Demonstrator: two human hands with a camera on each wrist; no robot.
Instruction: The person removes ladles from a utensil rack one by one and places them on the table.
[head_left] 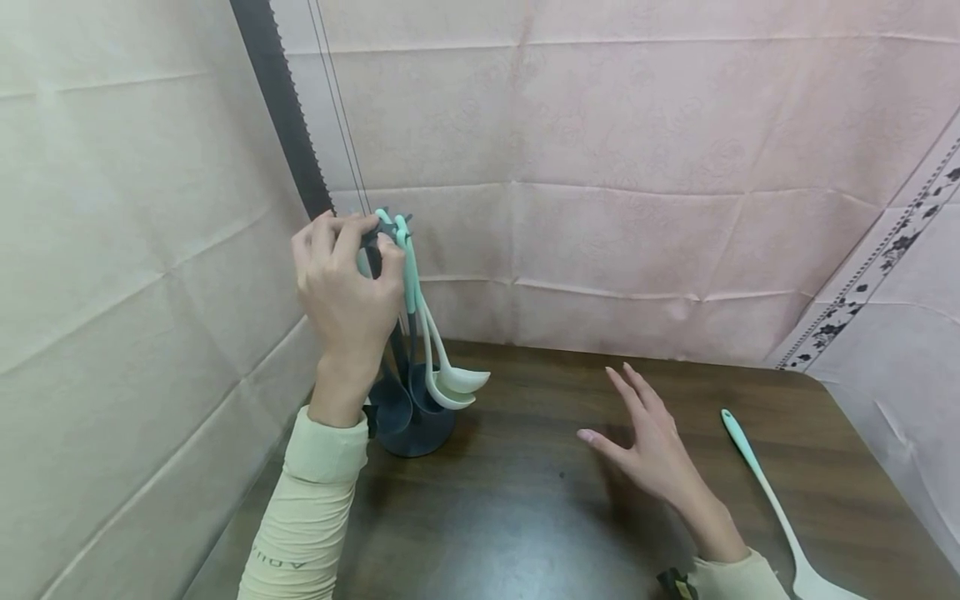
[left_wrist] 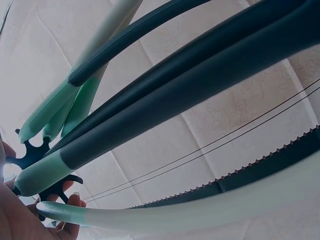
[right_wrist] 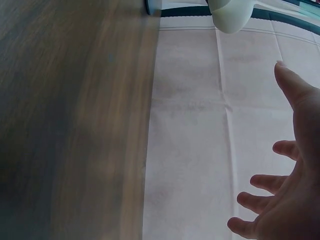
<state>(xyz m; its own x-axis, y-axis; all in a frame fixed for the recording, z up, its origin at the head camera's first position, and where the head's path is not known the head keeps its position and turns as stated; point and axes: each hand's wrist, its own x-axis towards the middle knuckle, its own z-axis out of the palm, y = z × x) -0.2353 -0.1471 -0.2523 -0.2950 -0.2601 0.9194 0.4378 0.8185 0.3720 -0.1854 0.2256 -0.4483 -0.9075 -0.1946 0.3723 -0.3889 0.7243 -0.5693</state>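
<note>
Gripping the utensil rack (head_left: 415, 439) by its hooked crown (left_wrist: 31, 156) with the left hand (head_left: 347, 271), fully curled in, while hovering with the right hand (head_left: 648, 446) spread wide, holding nothing, well apart. Standing upright on the tabletop (head_left: 525, 500), with long axis running down from that nearer left grip. Looking dark, round-based, hung with mint-ended utensils, including two pale ladles (head_left: 465, 381) turned rightward.
</note>
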